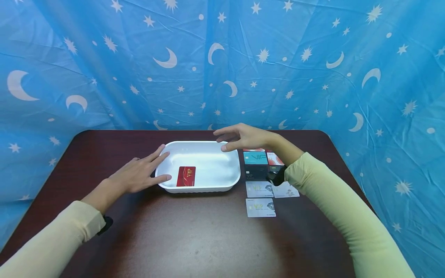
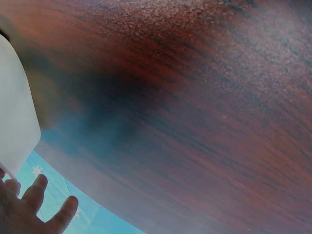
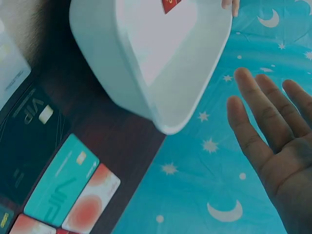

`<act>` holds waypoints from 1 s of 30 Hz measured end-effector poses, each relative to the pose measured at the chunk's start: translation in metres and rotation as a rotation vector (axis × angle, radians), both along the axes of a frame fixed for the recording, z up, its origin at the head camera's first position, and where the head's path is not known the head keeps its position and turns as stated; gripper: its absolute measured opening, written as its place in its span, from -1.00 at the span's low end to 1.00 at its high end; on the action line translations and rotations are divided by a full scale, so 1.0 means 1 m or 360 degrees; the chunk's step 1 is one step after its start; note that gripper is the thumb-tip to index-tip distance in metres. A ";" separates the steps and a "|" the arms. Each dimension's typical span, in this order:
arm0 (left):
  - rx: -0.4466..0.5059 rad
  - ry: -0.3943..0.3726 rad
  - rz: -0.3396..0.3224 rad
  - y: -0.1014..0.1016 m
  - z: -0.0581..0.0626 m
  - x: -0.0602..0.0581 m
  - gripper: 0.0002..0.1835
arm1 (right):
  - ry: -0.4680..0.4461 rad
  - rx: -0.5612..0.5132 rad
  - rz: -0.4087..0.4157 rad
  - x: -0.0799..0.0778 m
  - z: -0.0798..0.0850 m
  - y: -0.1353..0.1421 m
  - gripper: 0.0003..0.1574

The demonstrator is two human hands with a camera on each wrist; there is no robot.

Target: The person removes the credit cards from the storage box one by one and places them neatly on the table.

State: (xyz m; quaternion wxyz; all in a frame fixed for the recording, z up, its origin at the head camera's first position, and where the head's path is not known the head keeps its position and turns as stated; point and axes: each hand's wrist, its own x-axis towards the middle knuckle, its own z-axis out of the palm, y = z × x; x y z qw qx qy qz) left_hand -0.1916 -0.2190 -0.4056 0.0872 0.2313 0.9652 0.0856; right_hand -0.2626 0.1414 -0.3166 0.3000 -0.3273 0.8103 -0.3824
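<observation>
A white tray (image 1: 208, 189) stands toward the back of the dark table, with one red VIP card (image 1: 185, 176) lying flat inside it. At the tray's left rim my left hand (image 1: 140, 173) rests with fingers spread, its fingertips over the edge. My right hand (image 1: 245, 136) hovers above the tray's back right corner, fingers extended and holding nothing. In the right wrist view the same hand (image 3: 278, 141) shows its palm, apart from the tray. Beside the tray lie a teal VIP card (image 1: 255, 157), a black card (image 1: 256, 172) and silver cards (image 1: 260, 207); the right forearm partly hides some cards.
The cards lie in rows on the table (image 1: 194, 239) to the right of the tray. A blue curtain (image 1: 194, 77) with moons and stars hangs behind the table and along its sides.
</observation>
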 end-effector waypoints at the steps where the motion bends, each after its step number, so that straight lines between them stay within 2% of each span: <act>1: 0.0001 -0.0002 -0.0001 0.000 0.000 0.000 -0.04 | -0.0011 -0.0006 0.0001 -0.001 -0.002 -0.003 -0.20; 5: -0.0002 0.0004 -0.0005 0.001 0.000 0.000 -0.04 | -0.0061 -0.0013 0.0008 -0.004 -0.010 -0.017 -0.23; 12: 0.0008 0.0013 -0.0007 0.001 0.000 0.000 -0.05 | -0.0031 0.0131 0.0083 -0.004 -0.023 -0.040 -0.24; 20: -0.0028 0.0009 -0.0003 0.001 -0.003 -0.002 -0.03 | -0.0203 0.0098 -0.0006 -0.011 -0.035 -0.060 -0.24; 30: -0.0029 -0.0003 -0.0002 0.001 -0.002 -0.002 -0.03 | -0.0255 0.0144 -0.0008 -0.013 -0.043 -0.084 -0.20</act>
